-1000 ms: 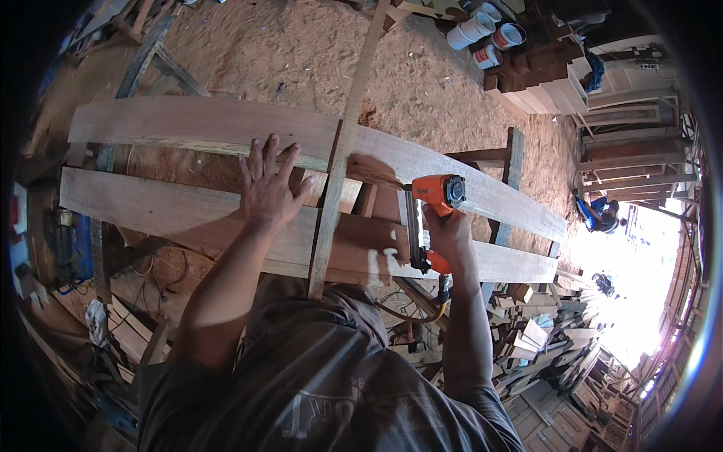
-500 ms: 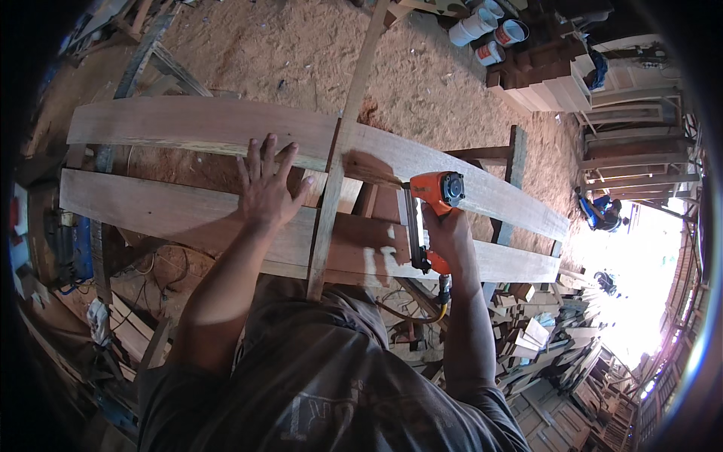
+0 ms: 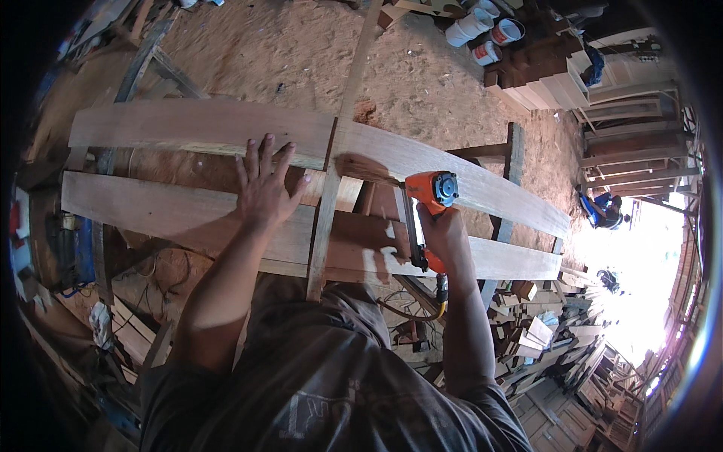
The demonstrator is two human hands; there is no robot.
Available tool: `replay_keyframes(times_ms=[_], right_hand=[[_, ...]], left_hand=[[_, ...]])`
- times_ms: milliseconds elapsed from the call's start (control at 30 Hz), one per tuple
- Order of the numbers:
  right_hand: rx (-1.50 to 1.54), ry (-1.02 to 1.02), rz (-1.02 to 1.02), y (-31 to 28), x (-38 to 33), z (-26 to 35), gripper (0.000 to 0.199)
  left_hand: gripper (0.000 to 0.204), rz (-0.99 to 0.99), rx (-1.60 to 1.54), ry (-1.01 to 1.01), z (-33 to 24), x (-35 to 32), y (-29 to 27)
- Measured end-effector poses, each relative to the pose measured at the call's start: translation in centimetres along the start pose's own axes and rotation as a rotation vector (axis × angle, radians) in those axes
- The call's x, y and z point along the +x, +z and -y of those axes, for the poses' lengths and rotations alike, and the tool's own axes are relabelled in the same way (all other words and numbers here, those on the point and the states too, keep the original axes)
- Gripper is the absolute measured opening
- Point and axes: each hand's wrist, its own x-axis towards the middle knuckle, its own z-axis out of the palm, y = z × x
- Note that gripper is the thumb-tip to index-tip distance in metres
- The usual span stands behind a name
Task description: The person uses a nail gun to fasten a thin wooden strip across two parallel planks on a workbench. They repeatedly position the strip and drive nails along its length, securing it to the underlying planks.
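Note:
My right hand [image 3: 446,239] is wrapped round the grip of an orange and black nail gun [image 3: 431,188], its hose running down from the handle's lower end. The gun hangs over two long wooden boards, right of a narrow wooden strip [image 3: 331,184] that crosses both. With fingers spread, my left hand [image 3: 265,184] is over the gap between the far board [image 3: 196,124] and the near board [image 3: 151,200], left of the strip; whether the palm presses on the wood is hard to tell. The strip's near end reaches my shirt.
Trestle-like supports [image 3: 514,169] carry the boards. White buckets [image 3: 471,29] and stacked timber [image 3: 538,83] stand at the far right. Offcuts [image 3: 527,343] are heaped at the near right. Another person [image 3: 602,209] is low down by the bright opening. A blue container [image 3: 83,248] stands at left.
The nail gun and my right hand have shifted very slightly left. My left hand keeps nearly the same place, fingers spread. The boards and strip look unmoved.

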Motion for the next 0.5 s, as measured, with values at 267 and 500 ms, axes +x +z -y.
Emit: replay_keyframes(times_ms=[267, 500], right_hand=[[0.058, 0.064, -0.016, 0.1, -1.2, 1.1, 0.035], [0.120, 0.092, 0.001, -1.5, -0.2, -0.1, 0.035]], left_hand=[[0.081, -0.014, 0.019, 0.007, 0.2, -0.4, 0.2], [0.080, -0.007, 0.021, 0.012, 0.1, -0.1, -0.2]])
